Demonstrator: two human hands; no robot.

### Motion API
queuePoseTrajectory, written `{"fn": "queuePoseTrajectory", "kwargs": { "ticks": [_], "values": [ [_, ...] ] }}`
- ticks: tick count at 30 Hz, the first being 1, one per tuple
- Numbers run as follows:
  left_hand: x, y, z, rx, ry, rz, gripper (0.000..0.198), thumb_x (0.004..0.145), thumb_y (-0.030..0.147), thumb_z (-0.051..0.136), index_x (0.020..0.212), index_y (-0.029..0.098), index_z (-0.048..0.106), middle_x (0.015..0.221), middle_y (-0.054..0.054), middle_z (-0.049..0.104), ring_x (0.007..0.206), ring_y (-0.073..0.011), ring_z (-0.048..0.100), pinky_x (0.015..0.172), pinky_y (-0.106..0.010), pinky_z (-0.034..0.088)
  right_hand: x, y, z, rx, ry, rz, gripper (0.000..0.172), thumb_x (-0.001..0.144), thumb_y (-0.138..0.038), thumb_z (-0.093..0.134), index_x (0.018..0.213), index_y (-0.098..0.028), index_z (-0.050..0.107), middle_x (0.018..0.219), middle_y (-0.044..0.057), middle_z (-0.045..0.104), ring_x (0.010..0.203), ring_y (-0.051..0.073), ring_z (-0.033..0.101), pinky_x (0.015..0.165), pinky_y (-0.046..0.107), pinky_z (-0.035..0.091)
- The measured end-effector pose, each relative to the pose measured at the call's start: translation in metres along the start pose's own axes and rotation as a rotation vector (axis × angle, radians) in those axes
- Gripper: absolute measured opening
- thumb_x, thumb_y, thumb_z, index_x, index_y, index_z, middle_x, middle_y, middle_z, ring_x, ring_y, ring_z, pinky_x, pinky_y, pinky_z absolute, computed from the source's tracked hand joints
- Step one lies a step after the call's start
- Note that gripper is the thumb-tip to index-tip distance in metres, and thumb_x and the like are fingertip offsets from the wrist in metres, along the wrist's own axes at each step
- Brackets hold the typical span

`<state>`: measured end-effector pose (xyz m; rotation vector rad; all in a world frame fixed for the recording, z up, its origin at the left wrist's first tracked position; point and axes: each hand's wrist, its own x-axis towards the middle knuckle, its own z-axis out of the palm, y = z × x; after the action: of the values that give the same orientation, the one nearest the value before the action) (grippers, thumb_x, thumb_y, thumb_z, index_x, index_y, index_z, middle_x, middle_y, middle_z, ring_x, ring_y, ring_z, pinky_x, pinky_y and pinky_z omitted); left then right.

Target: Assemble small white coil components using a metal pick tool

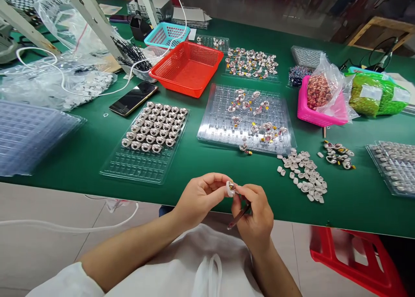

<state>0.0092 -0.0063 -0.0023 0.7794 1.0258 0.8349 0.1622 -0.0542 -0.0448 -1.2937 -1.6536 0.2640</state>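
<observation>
My left hand (202, 198) is closed, pinching a small pearly-white earbud shell (230, 190) with a dark and yellowish inside between thumb and fingertips. My right hand (257, 212) is closed too. Its thumb and index fingertips meet the right side of that shell, while a thin dark brown tool (239, 217) lies in its grip, pointing down to the left; the tool's kind is unclear. Beyond my hands, loose earbud shells with yellow tabs (267, 130) lie on a stack of clear trays (210, 126). Small white caps (306, 176) are scattered to the right.
At left, a clear tray (129, 167) holds rows of shells, beside a phone (133, 98) and stacked blank trays (32, 137). Behind are a red basket (191, 78) and a blue basket (167, 33). A pink basket (320, 113) and a filled tray (394, 167) are at right.
</observation>
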Motion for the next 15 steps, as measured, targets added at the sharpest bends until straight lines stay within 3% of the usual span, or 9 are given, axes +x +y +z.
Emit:
{"fn": "queuePoseTrajectory", "kwargs": {
  "ticks": [5,12,15],
  "values": [
    [-0.0005,0.0021,-0.0006,0.042,-0.010,0.013,0.019,0.072,0.029,0.086,0.082,0.016,0.076,0.081,-0.004,0.079,0.078,-0.0180,0.072,0.079,-0.028,0.059,0.0025,-0.0030,-0.0051,0.082,-0.052,-0.024,0.031,0.089,-0.003,0.062,0.110,-0.026,0.061,0.092,0.004,0.068,0.079,0.017,0.067,0.063,0.029,0.056],
    [-0.0014,0.0008,-0.0054,0.059,-0.024,0.028,0.015,0.073,0.024,0.082,0.081,0.016,0.073,0.079,-0.003,0.076,0.074,-0.0164,0.069,0.075,-0.027,0.057,-0.0054,-0.0004,-0.0092,0.330,-0.134,0.213,0.020,0.094,-0.010,0.062,0.107,-0.025,0.066,0.096,0.005,0.068,0.081,0.016,0.067,0.063,0.027,0.054],
    [-0.0036,0.0014,-0.0061,0.073,-0.058,0.038,0.011,0.075,0.022,0.080,0.081,0.016,0.073,0.075,-0.002,0.074,0.072,-0.0144,0.067,0.072,-0.025,0.056,-0.0057,0.0005,-0.0078,0.533,-0.104,0.363,0.010,0.094,-0.016,0.065,0.100,-0.024,0.068,0.092,0.004,0.067,0.077,0.015,0.066,0.058,0.025,0.053]
  ]
}}
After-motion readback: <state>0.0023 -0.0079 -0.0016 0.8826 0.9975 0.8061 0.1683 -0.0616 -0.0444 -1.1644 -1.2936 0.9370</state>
